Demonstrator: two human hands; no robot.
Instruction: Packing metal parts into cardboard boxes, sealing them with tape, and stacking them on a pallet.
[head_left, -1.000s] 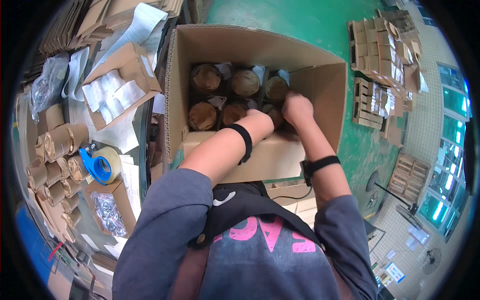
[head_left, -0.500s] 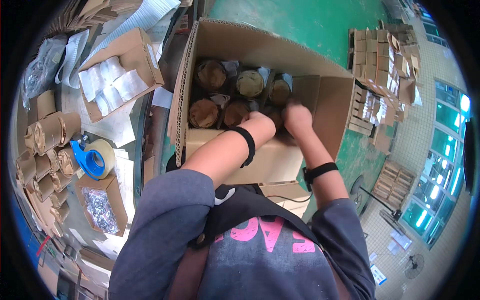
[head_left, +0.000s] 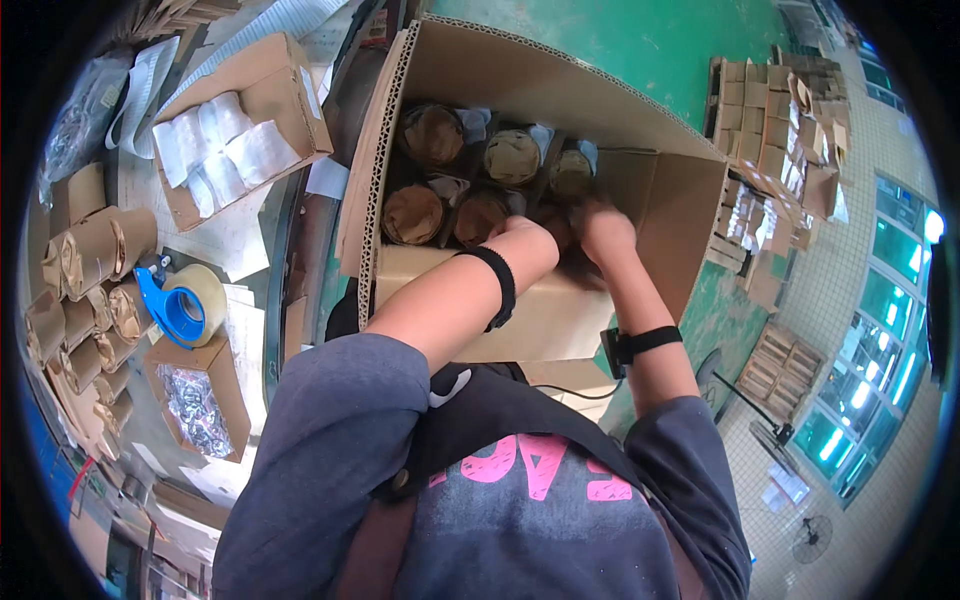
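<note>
A deep, open cardboard box [head_left: 660, 210] stands in front of me, holding two rows of round bundles in brown paper. My left hand [head_left: 528, 238] reaches into the near row, beside a middle bundle [head_left: 481, 220]; its fingers are mostly hidden. Curled and slightly blurred, my right hand [head_left: 606, 232] is at the near right corner of the packed rows. Between the two hands shows part of another brown paper bundle [head_left: 553, 222]. White slips stick up beside several bundles, such as the far middle one [head_left: 511, 157].
On the left bench lie a carton of white packets [head_left: 318, 130], a blue tape dispenser [head_left: 160, 308], a small box of shiny packets [head_left: 235, 400] and several paper-wrapped rolls [head_left: 90, 250]. Stacked cartons [head_left: 745, 110] stand on the far right floor, near a wooden pallet [head_left: 775, 375].
The view has shifted slightly, so the box sits a little further right. Both hands stay at the near right bundles, with the right hand lower against them.
</note>
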